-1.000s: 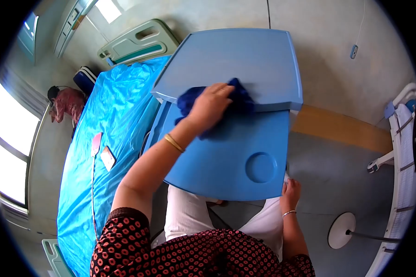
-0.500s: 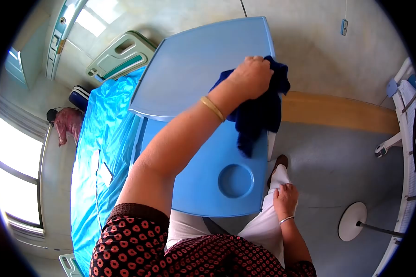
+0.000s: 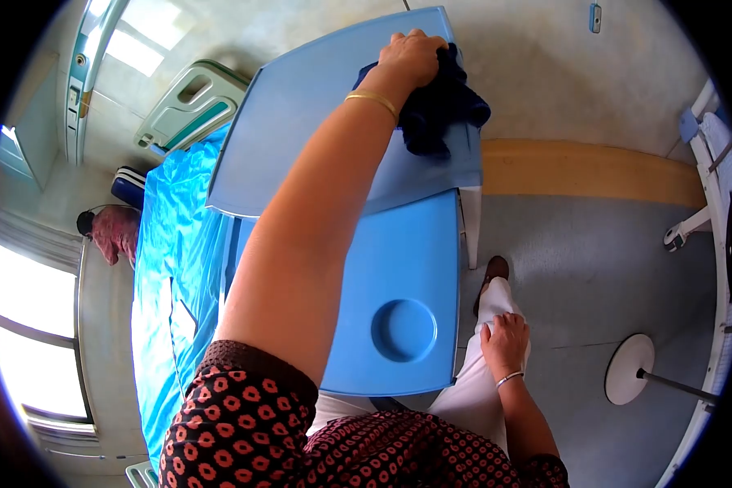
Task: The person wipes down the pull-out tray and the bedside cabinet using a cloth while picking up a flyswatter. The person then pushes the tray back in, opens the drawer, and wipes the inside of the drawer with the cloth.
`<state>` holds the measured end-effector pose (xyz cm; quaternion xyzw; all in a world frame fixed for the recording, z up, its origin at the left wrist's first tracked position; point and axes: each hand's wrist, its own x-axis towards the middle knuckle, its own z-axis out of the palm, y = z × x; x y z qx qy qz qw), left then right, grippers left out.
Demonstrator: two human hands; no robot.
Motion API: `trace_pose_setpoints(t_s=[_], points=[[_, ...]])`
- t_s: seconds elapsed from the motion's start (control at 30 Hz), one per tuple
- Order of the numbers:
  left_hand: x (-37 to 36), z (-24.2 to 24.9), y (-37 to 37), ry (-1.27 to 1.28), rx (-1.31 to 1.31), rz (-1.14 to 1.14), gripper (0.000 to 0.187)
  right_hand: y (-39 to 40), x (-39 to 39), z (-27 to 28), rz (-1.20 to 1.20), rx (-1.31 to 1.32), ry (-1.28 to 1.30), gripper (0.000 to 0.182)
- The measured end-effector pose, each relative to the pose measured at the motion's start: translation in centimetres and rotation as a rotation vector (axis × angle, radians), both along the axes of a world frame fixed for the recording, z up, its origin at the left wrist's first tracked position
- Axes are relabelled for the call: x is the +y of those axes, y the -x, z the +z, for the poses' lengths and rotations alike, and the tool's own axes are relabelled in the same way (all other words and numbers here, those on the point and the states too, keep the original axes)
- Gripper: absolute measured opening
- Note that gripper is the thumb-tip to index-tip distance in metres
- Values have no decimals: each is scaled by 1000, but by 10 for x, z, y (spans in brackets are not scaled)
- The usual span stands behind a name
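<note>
The dark blue cloth lies bunched at the far right edge of the surface, below and rightward of the left hand, which grasps it. The right hand, farther from the cloth, rests loosely on the knee.

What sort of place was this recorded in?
Probably a hospital ward or care room: a moulded headboard at a bed covered in shiny blue sheeting, a bedside unit with a pull-out tray.
</note>
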<state>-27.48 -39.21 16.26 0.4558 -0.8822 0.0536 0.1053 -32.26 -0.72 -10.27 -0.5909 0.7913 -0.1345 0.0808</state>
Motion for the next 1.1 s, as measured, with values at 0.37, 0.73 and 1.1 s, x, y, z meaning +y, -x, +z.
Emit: trace_pose_setpoints(t_s=[0.37, 0.73, 1.1], points=[[128, 14, -97, -21, 56, -573, 41, -13, -2, 10, -16, -37, -157, 27], [120, 5, -94, 35, 21, -396, 44, -11, 4, -2, -26, -12, -102, 30], [104, -4, -202, 89, 81, -79, 45, -13, 43, 4, 92, -280, 338, 21]])
